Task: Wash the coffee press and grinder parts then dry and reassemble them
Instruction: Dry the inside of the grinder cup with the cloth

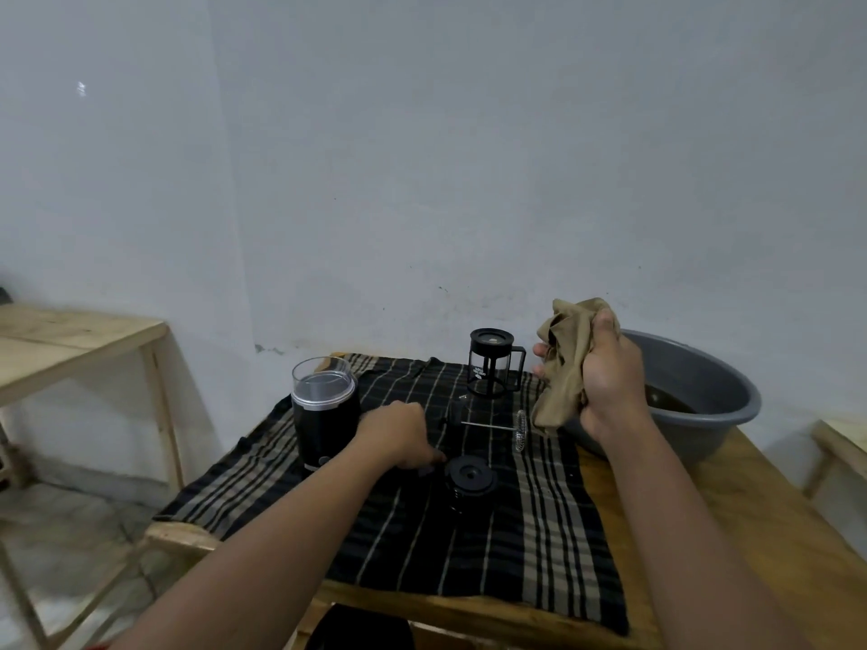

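Note:
A black grinder with a clear lid stands at the left of a black plaid cloth. The coffee press frame with glass stands upright at the cloth's far edge. The plunger rod with its mesh filter lies flat in the middle. A black round press lid rests nearer to me. My left hand hovers low beside that lid, fingers pointing toward it, with nothing visibly held. My right hand is raised and shut on a crumpled tan cloth.
A grey basin with dark water sits at the right on the wooden table. A second wooden table stands at the left, and part of a stool at the far right. A white wall is behind.

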`<state>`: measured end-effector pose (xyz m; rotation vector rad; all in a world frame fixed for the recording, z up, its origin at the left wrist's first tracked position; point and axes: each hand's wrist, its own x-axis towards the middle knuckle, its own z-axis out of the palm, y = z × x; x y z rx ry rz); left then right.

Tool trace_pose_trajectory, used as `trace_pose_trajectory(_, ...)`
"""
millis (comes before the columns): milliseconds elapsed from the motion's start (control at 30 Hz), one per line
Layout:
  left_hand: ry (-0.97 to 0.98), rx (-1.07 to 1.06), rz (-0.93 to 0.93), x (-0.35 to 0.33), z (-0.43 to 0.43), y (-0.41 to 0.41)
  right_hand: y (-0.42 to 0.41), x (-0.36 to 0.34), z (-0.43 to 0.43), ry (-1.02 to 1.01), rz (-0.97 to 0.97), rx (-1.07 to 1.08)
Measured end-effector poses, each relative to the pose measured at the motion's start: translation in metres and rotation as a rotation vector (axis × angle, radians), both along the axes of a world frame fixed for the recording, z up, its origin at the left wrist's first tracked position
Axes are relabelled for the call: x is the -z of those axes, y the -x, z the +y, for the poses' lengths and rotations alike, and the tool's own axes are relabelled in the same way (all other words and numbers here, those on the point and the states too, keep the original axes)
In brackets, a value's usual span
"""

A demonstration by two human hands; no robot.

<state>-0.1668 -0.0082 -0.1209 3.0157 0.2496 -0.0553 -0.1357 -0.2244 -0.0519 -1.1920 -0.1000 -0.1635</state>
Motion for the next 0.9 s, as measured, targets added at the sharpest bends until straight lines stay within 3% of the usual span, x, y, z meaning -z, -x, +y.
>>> trace_pose_trajectory(200, 0.051, 0.036, -0.313, -0.12, 0.025, -0.022, -0.009, 0.006, 0.009, 0.016, 0.044, -0.007)
trace_pose_trajectory(333, 0.219, 0.04, -0.283, -0.158, 0.09, -0.042, -0.015, 0.014, 0.018, 0.027, 0.035, -0.036)
trace_pose_trajectory(633, 0.288, -0.03, 0.162, -0.066, 0.179, -0.063, -0.037, 0.032, 0.035, 0.126, 0.074, -0.052)
trace_pose_trajectory(733, 0.247, 0.019, 0.181, -0.038, 0.192, -0.068, -0.044, 0.038, 0.041, 0.146, 0.088, -0.069)
trace_pose_trajectory(900, 0.252, 0.06, 0.004, -0.02, 0.191, -0.068, -0.044, 0.041, 0.049, 0.122, 0.097, -0.101)
